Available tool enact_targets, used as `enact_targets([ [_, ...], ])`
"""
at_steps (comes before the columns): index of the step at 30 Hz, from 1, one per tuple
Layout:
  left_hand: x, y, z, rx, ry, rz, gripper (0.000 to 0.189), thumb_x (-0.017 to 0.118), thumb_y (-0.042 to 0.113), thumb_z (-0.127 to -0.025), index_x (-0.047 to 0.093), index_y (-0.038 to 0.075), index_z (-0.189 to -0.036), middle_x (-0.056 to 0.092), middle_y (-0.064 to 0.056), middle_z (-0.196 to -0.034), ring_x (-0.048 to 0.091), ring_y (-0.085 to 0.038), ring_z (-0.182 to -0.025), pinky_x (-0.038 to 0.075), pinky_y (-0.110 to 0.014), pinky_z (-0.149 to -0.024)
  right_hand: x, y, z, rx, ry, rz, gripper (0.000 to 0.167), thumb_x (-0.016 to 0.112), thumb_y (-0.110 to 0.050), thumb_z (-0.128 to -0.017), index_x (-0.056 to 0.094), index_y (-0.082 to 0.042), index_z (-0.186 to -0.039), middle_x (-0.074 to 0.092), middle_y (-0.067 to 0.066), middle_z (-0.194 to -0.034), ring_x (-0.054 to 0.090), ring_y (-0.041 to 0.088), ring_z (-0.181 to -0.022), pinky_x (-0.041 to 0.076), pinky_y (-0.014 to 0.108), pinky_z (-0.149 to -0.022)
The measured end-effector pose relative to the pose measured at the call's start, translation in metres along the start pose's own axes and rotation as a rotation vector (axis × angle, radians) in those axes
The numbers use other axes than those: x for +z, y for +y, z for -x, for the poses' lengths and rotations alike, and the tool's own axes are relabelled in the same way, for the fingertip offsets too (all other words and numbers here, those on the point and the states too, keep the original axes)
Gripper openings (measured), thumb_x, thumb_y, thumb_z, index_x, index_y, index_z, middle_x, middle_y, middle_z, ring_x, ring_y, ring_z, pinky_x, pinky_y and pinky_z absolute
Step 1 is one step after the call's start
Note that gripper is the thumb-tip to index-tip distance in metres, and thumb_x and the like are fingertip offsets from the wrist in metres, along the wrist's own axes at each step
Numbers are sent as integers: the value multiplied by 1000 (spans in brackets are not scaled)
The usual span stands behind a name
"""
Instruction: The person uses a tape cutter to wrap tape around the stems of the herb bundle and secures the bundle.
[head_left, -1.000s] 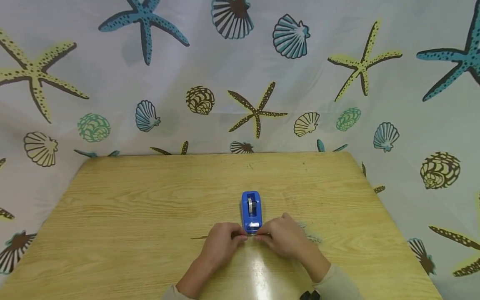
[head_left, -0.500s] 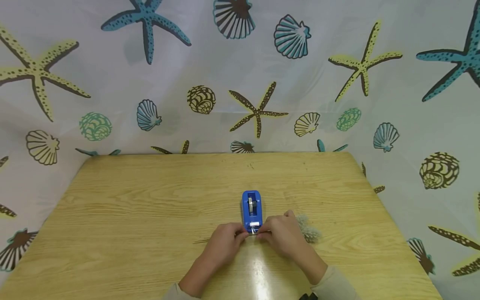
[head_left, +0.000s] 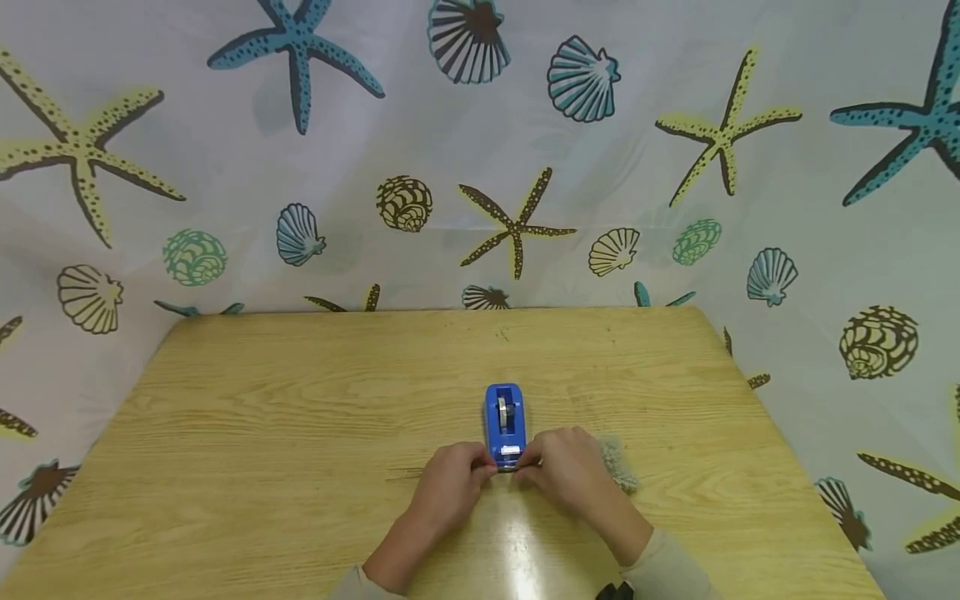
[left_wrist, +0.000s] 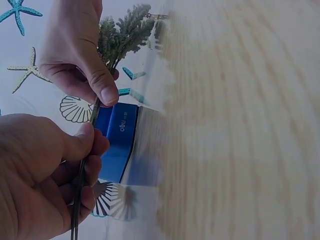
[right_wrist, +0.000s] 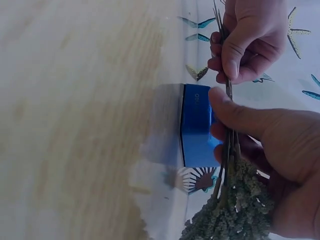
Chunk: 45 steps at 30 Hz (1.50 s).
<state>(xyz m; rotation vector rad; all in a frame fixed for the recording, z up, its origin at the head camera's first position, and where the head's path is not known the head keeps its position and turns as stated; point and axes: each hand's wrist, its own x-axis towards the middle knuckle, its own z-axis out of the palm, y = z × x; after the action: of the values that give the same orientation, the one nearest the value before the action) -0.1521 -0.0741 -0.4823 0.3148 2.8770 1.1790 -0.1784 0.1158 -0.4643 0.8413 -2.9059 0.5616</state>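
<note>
A bunch of dried flowers with thin stems is stretched between both hands, its grey-green heads (right_wrist: 230, 205) beyond the right hand. My left hand (head_left: 450, 479) pinches the stems (left_wrist: 79, 192) between thumb and fingers, and their bare ends stick out to the left. The right hand (head_left: 566, 467) pinches the same stems nearer the heads. Just behind the fingertips stands a blue tape dispenser (head_left: 506, 438), its roll (head_left: 503, 412) in the middle. The stems lie across its front end; whether tape sticks to them is too small to tell.
Everything stands on a wood-grain table (head_left: 300, 392). A curtain (head_left: 337, 167) printed with shells and starfish rises along the table's back and both sides.
Both hands keep their pinch on the stems at nearly the same place. The flower heads and stem ends have shifted slightly. A shiny strip seen between the hands half a second ago shows less now.
</note>
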Motion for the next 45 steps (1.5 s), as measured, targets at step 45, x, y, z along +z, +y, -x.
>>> enact_targets([
  [45, -6, 1, -6, -46, -24, 26, 6, 73, 11, -89, 75, 9, -83, 69, 1, -79, 54, -9, -68, 47, -23, -62, -11, 1, -3, 121, -171, -52, 22, 69, -36, -94, 80, -20, -85, 72, -11, -75, 49, 6, -61, 38, 42, -79],
])
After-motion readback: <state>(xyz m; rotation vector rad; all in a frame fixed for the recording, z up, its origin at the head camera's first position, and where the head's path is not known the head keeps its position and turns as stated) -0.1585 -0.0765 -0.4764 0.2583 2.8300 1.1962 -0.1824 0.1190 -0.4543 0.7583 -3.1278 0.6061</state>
